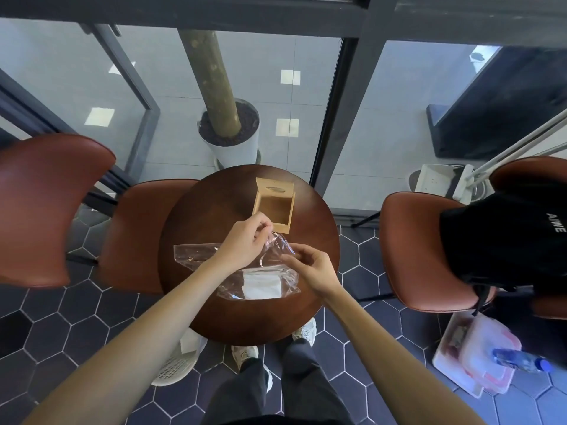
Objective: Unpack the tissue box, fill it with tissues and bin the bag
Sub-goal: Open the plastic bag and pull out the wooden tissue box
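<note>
Both the left hand (245, 245) and the right hand (310, 269) pinch the mouth of the clear plastic bag (264, 280), probably to open it for the white tissues (260, 286) inside, while the open wooden tissue box (274, 207) waits just behind on the round brown table (214, 317).

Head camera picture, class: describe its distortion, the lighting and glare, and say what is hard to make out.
Head view: wide-angle lens bends the window frames and chairs outward at the edges; daylight comes through the glass, bright patches reflecting on it; the clear plastic bag between left hand and right hand shows only by its sheen; the wooden box is sharp.
</note>
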